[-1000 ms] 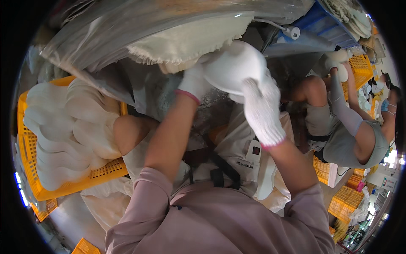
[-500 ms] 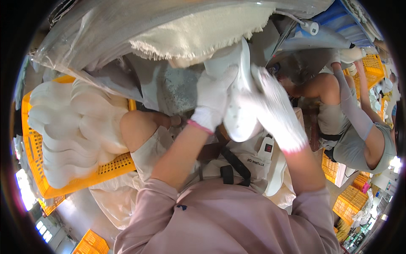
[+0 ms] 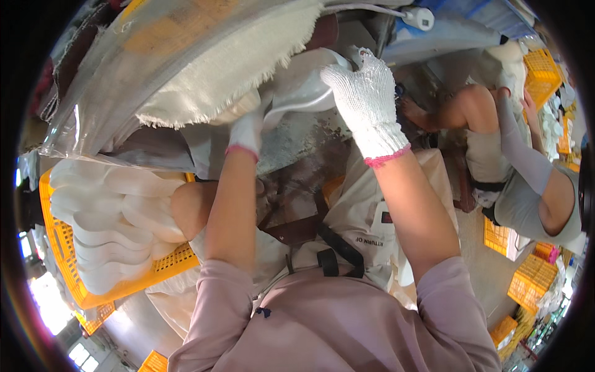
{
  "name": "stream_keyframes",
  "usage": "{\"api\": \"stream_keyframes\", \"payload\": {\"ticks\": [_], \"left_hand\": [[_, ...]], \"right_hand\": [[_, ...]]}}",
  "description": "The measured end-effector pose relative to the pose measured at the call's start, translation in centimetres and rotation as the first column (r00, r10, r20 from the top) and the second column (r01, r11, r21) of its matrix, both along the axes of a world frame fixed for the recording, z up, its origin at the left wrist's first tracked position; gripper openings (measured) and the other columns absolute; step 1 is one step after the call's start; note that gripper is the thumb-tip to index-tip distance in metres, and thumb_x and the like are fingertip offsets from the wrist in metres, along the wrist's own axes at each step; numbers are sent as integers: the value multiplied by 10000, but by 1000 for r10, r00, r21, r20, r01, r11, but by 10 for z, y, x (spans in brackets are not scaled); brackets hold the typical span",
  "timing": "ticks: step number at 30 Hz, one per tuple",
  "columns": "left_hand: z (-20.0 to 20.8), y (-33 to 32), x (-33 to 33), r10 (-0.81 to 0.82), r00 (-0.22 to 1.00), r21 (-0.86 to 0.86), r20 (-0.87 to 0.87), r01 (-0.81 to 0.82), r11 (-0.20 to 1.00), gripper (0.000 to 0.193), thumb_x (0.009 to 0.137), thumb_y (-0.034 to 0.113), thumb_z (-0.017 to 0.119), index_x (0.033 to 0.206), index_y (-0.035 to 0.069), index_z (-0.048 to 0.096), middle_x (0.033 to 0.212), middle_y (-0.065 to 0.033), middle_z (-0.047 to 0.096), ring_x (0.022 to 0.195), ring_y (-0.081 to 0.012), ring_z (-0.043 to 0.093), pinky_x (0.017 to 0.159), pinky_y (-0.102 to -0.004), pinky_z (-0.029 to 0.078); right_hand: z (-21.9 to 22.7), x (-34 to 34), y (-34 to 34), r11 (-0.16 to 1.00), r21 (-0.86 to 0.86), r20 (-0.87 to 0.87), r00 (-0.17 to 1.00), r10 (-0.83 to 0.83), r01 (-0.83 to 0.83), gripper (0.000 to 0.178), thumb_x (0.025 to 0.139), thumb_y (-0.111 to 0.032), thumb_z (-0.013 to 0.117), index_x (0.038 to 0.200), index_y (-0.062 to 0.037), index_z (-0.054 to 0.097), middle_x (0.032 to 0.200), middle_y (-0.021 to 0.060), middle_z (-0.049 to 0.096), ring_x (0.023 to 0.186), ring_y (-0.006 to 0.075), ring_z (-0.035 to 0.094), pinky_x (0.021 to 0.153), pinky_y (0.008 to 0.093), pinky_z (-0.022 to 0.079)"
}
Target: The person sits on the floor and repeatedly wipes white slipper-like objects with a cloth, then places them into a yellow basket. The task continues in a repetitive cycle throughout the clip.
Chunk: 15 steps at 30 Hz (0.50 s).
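Beside the fringed cloth (image 3: pixel 229 80), head view, I judge the curved white piece (image 3: pixel 304 84) between left hand (image 3: pixel 246 131) and right hand (image 3: pixel 367 102) to be under positioning: left fingers hidden, right ones curled, grasp undeterminable; next move calls for steady support.
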<state>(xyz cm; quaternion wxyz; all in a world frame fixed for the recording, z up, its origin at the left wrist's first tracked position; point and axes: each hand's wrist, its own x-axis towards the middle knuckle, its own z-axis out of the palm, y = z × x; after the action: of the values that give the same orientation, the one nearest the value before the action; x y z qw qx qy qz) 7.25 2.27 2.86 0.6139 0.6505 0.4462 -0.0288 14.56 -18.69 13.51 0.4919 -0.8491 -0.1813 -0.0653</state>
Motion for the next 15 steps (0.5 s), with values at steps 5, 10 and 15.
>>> {"api": "stream_keyframes", "payload": {"ticks": [5, 10, 15], "left_hand": [[10, 24, -92, -359, 912, 296, 196, 294, 909, 565, 995, 307, 772, 1417, -40, 629, 1306, -135, 730, 1138, -169, 669, 993, -345, 533], [40, -54, -92, -141, 896, -161, 422, 228, 960, 478, 882, 261, 888, 1248, -18, 760, 1111, -66, 787, 968, -138, 715, 884, -316, 579], [29, -73, -21, 60, 882, -316, 467, 103, 943, 449, 940, 347, 817, 1164, -37, 754, 1079, -122, 784, 983, -221, 757, 839, -334, 597]], "right_hand": [[-33, 25, 16, 997, -70, -184, 982, -34, 21, 550, 807, -332, 738, 1107, 127, 694, 1007, 349, 728, 1015, 498, 716, 901, 497, 575], [8, -7, 29, 996, 79, -233, 970, 67, -49, 489, 799, -279, 766, 1084, 111, 693, 1023, 334, 733, 989, 469, 737, 882, 466, 585], [65, -87, -22, 674, -669, 133, 842, 522, -313, 679, 809, -324, 833, 1410, -67, 647, 1489, 201, 599, 1435, 458, 502, 1244, 611, 321]]}}
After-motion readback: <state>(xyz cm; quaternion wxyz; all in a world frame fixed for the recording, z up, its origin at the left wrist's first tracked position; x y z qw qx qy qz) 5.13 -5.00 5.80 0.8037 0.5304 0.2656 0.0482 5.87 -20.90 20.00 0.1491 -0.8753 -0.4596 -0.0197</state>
